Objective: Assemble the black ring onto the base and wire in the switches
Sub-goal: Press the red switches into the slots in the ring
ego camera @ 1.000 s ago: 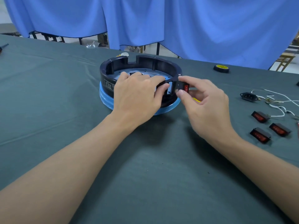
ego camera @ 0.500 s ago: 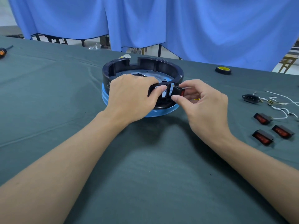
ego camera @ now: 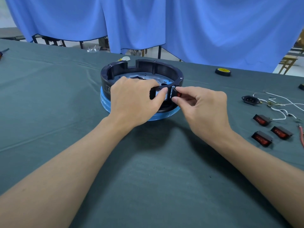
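The black ring sits on the blue base near the middle of the table, its near wall turned toward the person. The left hand lies over that near wall. Its grip is curled round the rim, with the fingers inside and the thumb on the outer face beside a rectangular cut-out, most likely to brace the ring so it does not slide or tip under a sideways push.

The right hand meets the ring from the right. Its grip pinches a red rocker switch between thumb and forefinger, right at the next cut-out. The switch looks lined up to be pressed into this opening, but whether it is partly seated cannot be told.

Three spare switches lie face up well to the right, within reach of the pinching hand. A black power socket and loose white wires lie just beyond them, seemingly laid out for the wiring step, which is not yet begun. A roll of black tape rests farther back.

A white-framed label shows on the ring's outer wall beside the left wrist, too small to read. The tape's yellow core bears marks that cannot be read, and no brand can be made out anywhere
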